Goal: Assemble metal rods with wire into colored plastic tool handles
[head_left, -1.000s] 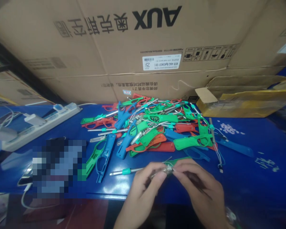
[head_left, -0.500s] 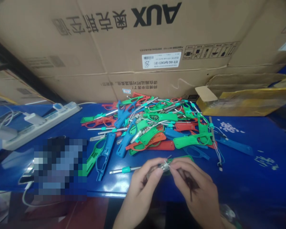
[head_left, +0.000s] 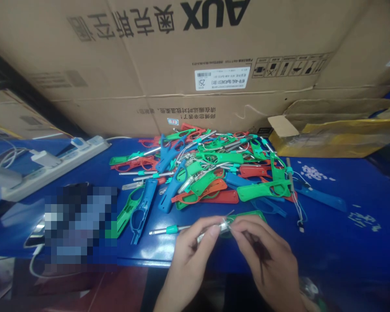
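Observation:
Over the front of the blue table, my left hand [head_left: 195, 253] is closed around a small clear lighter tank [head_left: 224, 225], gripping it between thumb and forefinger. A thin pin sticks up from it. My right hand [head_left: 266, 255] pinches at the tank's right end; whatever sits in its fingertips is too small to name. Across that palm runs a thin dark strip, blurred. Just behind the fingers lies a green lighter shell [head_left: 258, 212], partly covered by my hands. A metal lighter tube [head_left: 160, 231] with a teal collar reaches out left of my left hand.
A heap of green, red and blue lighter shells [head_left: 221, 158] with tubes and wires lies behind my hands. Small white pieces [head_left: 312, 172] are scattered at right, near an open carton [head_left: 338, 138]. A power strip [head_left: 58, 169] and a phone [head_left: 35, 236] are at left.
Both hands keep nearly the same place, and the clear tank has turned slightly between the fingers. The view has shifted a little.

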Motion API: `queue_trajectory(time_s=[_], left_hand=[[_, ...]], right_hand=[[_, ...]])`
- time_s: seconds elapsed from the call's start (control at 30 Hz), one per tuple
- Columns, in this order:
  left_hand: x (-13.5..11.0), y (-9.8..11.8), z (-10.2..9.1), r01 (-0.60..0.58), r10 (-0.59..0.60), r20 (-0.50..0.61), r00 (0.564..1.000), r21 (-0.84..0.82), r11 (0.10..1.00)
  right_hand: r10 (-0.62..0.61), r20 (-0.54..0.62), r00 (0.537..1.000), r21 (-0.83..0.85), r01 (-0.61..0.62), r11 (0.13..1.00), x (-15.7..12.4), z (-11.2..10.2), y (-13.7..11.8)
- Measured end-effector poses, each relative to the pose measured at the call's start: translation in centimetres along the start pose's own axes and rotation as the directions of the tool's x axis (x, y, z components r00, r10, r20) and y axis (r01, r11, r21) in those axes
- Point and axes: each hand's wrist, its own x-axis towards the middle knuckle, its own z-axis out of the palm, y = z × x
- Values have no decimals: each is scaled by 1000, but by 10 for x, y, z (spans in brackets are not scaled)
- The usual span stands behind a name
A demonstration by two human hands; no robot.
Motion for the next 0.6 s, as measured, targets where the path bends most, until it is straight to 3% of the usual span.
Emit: queue_trajectory(time_s=[0.6], left_hand=[[-2, 0, 0, -38, 37, 10, 999, 67, 997]], right_hand=[[-11, -15, 1000, -4, 11, 1000, -2, 1, 3]])
